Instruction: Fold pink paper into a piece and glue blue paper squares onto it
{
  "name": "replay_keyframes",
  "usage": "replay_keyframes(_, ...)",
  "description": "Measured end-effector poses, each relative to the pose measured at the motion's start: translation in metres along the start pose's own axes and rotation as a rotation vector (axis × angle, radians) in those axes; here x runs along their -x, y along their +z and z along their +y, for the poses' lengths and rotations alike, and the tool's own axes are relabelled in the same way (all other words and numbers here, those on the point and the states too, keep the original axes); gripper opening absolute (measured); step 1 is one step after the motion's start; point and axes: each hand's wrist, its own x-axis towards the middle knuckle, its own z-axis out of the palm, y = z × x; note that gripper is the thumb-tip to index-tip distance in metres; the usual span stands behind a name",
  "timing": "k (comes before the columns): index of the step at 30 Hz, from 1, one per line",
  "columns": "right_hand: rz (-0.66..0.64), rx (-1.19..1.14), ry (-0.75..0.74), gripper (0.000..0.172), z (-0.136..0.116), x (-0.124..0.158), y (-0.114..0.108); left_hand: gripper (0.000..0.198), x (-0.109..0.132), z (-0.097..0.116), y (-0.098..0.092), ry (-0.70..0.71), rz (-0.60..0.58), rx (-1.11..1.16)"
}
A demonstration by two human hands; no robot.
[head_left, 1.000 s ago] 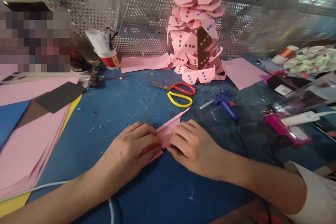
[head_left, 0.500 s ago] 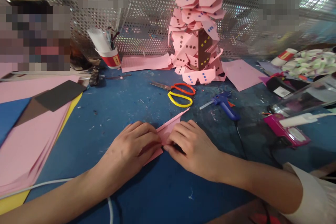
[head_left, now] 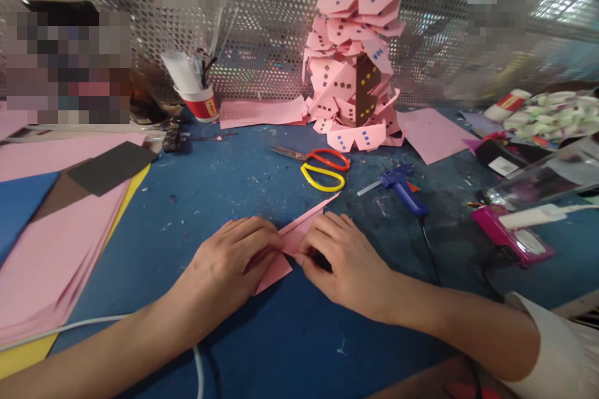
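Observation:
A folded pink paper piece [head_left: 294, 238] lies on the blue tabletop [head_left: 281, 336] between my hands. My left hand [head_left: 231, 259] rests on its left part with fingers curled down onto it. My right hand [head_left: 344, 255] pinches its right edge with bent fingers. One pointed corner of the paper sticks out toward the scissors, another shows below my left fingers. Most of the paper is hidden under both hands.
Red-and-yellow scissors [head_left: 321, 169] and a blue glue gun [head_left: 402, 190] lie just beyond my hands. A tall pile of folded pink pieces [head_left: 353, 68] stands at the back. Stacked pink sheets [head_left: 51, 249] lie left, a paper cup [head_left: 201, 103] behind, clutter [head_left: 524, 224] right.
The lower pink corner has come out further from under my left fingers. My right fingers have pulled in slightly and pinch the paper's edge. Both hands stay in the same place.

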Motion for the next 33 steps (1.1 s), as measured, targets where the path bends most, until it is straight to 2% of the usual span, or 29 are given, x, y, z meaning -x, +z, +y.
replay_keyframes(12,-0.011,-0.012,0.036,0.016,0.001,0.0,0.004,0.025,0.021,-0.007,-0.004,0.207,0.075,-0.162)
replay_keyframes(16,-0.01,0.005,0.039,0.015,0.0,-0.001,0.004,0.026,0.022,-0.008,-0.004,0.268,0.042,-0.205)
replay_keyframes(33,-0.027,0.01,0.041,0.015,0.0,-0.002,0.002,0.034,0.028,-0.009,-0.002,0.299,-0.047,-0.262)
